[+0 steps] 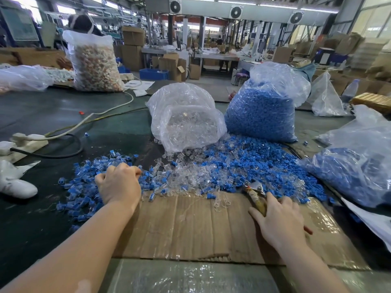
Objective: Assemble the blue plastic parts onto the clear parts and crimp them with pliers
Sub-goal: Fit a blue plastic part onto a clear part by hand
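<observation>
A dark green tabletop [53,115] fills the scene, and on its near middle lies a flattened sheet of cardboard [190,225]. Far right of centre stands a tall clear bag of blue parts [262,115], and just to its left a bag of clear parts [186,121] lies tipped with its mouth toward the near side, spilling onto the tabletop. A second bag of blue pieces [357,170] slumps at the right edge, and a tall bag of pale pieces [95,64] stands far left. Between the bags and the cardboard spreads a loose heap of blue parts [260,161] mixed with clear parts [179,176], the clear ones thickest in the middle. To the left of the cardboard lies a separate scatter of joined blue-and-clear pieces [84,187]. A white power strip [27,140] with a black cable sits at the left edge. The left hand [119,182] rests knuckles-up on the joined pieces with its fingers curled under; whether they pinch anything cannot be told. The right hand [279,220] lies over the handles of the pliers [257,192] on the cardboard's right part, fingers bent around them, the metal head pointing toward the heap.
</observation>
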